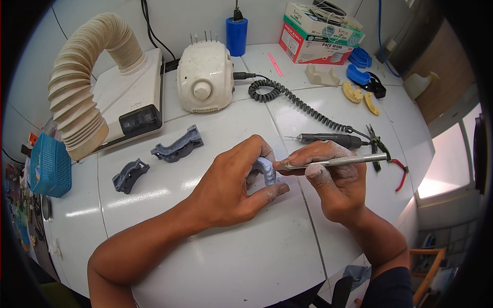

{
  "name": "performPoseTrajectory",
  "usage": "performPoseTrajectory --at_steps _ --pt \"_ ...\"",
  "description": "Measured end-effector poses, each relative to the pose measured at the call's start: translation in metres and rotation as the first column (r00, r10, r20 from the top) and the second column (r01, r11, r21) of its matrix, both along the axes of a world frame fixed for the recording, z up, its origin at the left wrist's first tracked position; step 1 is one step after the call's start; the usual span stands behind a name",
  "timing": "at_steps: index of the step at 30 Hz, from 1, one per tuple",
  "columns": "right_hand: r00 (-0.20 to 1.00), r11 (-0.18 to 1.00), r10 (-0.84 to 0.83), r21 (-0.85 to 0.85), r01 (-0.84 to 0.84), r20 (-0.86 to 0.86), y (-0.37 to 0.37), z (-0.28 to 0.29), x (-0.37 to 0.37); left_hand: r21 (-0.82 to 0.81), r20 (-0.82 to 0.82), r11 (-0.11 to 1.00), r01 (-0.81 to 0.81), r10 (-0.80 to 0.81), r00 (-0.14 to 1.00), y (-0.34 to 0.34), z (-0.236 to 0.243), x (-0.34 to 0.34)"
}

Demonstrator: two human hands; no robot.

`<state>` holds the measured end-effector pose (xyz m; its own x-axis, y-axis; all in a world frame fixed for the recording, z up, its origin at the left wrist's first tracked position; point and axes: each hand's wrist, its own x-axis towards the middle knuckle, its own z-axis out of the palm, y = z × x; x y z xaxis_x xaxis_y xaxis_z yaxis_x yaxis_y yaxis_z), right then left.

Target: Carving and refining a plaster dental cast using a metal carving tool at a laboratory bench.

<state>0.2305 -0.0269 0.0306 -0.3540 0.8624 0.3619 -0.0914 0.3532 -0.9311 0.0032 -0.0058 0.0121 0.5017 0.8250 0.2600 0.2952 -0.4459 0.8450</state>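
My left hand (pixel 233 182) is wrapped round a pale blue-grey dental model (pixel 268 169), an arch with tooth shapes, held just over the table. Its fingers and thumb hide part of the arch. In my right hand (pixel 341 187) is a slim metal dental instrument (pixel 352 160), gripped like a pen with its handle pointing right. The working tip is hidden by fingers beside the model. Whitish dust coats the fingertips of both hands. Two dark grey dental pieces, a larger one (pixel 178 145) and a smaller one (pixel 131 176), lie to the left of my left hand.
A rotary handpiece (pixel 328 139) lies beyond my right hand, its coiled cord (pixel 313 110) leading to a white control unit (pixel 205 77). Pliers (pixel 376 149) lie at the right. A ribbed hose (pixel 72 97) arches at the left above a blue basket (pixel 51 167). Yellow casts (pixel 353 92) sit back right.
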Motion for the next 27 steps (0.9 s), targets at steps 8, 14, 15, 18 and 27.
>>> performPoseTrajectory --at_steps 8,14,15,18,27 --pt "1.0 0.999 0.007 0.044 -0.007 -0.003 0.0015 0.0003 0.0003 0.05 0.021 0.999 0.002 -0.003 1.0 0.0008 -0.0031 -0.0001" --pt "1.0 0.999 -0.011 0.045 0.012 -0.027 0.0006 -0.0008 -0.0006 -0.026 0.007 1.0 -0.005 0.005 1.0 0.0 0.0003 -0.0003" --pt "1.0 0.999 -0.007 0.046 0.007 0.005 0.001 -0.0004 0.0009 -0.028 0.01 1.0 -0.002 0.002 1.0 0.0002 0.0002 -0.0006" --pt "1.0 0.998 -0.007 0.062 0.006 0.024 0.0011 0.0009 0.0 -0.015 0.016 1.0 0.001 -0.001 1.0 0.0007 -0.0015 -0.0004" --pt "1.0 0.997 -0.01 0.077 0.008 0.019 0.0014 0.0024 -0.0007 -0.064 0.035 0.998 0.012 -0.01 0.999 0.0009 0.0031 -0.0006"
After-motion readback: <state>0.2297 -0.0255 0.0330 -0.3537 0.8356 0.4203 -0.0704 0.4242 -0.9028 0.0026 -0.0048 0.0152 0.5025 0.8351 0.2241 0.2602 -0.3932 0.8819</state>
